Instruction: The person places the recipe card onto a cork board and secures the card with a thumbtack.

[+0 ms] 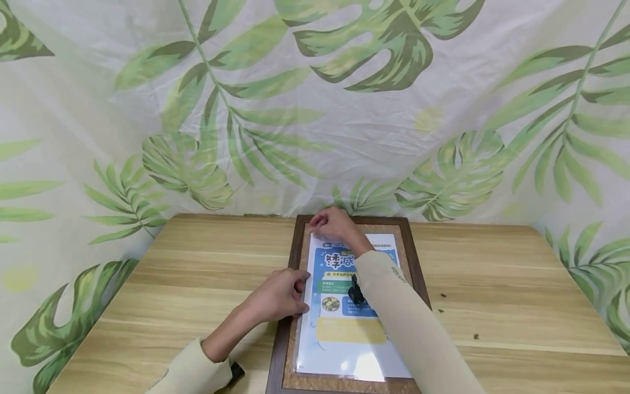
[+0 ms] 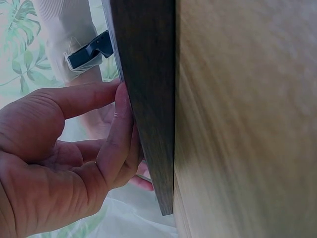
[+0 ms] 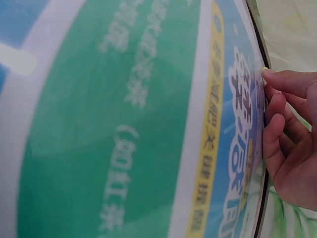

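Observation:
A printed poster in a clear glossy sleeve point(image 1: 351, 358) lies on a cork board point(image 1: 290, 377) with a dark brown wooden frame point(image 1: 411, 251). At the poster's top left corner is my right hand point(image 1: 336, 225). Its thumb and forefinger pinch a small yellow pushpin point(image 3: 265, 71) against the board, the pin largely covered by the fingertips. My left hand point(image 1: 280, 295) rests at the poster's left edge, thumb and forefinger apart, their tips touching the sheet's margin. In the left wrist view, the left fingers point(image 2: 116, 129) lean along the frame's edge.
The board lies on a wood-grain table point(image 1: 216, 257), reaching its back edge. A leaf-print curtain point(image 1: 275, 137) hangs directly behind. Several small dark bits point(image 1: 476, 336) are on the table right of the board. My right forearm crosses over the poster.

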Available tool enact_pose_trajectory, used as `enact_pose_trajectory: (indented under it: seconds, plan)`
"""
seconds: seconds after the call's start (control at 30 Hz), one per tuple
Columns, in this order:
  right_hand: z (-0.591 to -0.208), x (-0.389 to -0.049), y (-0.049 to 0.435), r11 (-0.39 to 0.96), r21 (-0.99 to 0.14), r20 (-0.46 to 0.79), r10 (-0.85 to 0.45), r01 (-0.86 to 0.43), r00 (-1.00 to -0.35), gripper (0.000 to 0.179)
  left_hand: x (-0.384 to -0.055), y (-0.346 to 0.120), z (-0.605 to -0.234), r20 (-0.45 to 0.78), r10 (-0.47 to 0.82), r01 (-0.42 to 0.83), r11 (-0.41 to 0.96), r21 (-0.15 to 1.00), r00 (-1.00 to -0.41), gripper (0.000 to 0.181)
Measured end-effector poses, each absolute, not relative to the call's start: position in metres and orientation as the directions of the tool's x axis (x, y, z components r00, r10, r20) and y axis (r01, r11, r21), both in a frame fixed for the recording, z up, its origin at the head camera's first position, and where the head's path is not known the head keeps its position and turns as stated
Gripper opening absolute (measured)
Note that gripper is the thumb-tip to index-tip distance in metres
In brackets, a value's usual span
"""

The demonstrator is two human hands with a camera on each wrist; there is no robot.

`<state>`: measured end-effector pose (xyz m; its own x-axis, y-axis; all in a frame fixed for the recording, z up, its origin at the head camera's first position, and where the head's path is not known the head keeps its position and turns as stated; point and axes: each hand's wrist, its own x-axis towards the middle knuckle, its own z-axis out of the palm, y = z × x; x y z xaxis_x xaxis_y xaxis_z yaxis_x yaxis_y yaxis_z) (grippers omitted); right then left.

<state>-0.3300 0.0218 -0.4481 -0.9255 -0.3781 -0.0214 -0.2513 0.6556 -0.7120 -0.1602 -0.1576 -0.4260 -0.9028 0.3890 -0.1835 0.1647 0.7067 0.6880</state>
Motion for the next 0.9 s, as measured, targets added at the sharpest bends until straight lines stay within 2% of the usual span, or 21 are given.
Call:
enact_pose_trajectory:
  seconds: [0.43,0.63,0.9]
  plan:
    - [-0.446,-0.328,0.018,0.71,-0.669,-0.026,-0.319,-0.22,-0.948,0.025,-0.159,-0.158,-0.425,-0.177,0.387,0.169,0.709,0.685,-0.905,0.066]
    - [-0.444,-0.323,0.028,0.651,-0.705,-0.003,-0.399,-0.281,-0.917,0.029,-0.159,-0.158,-0.426,-0.185,0.387,0.157,0.699,0.697,-0.903,0.066]
    - [-0.433,-0.313,0.055,0.613,-0.751,-0.118,-0.489,-0.244,-0.864,0.031,-0.159,-0.158,-0.425,-0.199,0.378,0.134,0.693,0.709,-0.904,0.067]
